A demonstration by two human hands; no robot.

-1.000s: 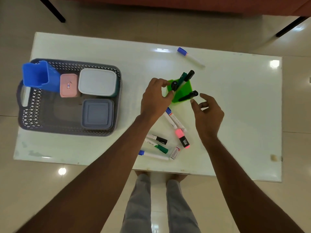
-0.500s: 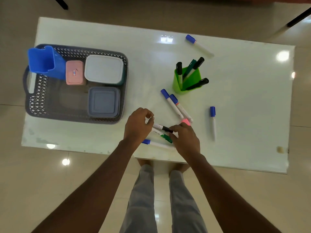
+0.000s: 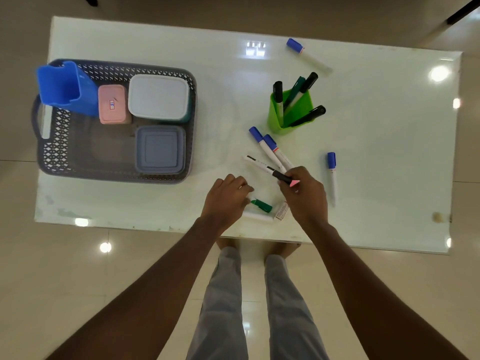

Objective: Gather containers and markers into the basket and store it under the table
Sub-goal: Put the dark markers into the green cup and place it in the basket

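Half a second before, both hands had been pressed together over the cluster of markers at the near edge; by this moment they had drawn apart. The right hand [image 3: 302, 196] had risen and was grasping a black-capped marker [image 3: 268, 169], its white barrel slanting away to the upper left, with a pink highlighter [image 3: 294, 182] tucked in the same grip. The left hand [image 3: 228, 198] had stayed low on the table [image 3: 155, 45], fingers curled over the end of a green-capped marker [image 3: 261, 205]; whether it was truly gripping it could not be told. Just beyond the right hand lay two blue-capped markers [image 3: 270, 149], unmoved, and further beyond them the green cup [image 3: 291, 113] of markers. The basket [image 3: 52, 152] sat well off to the left of the left hand, holding the containers as before.
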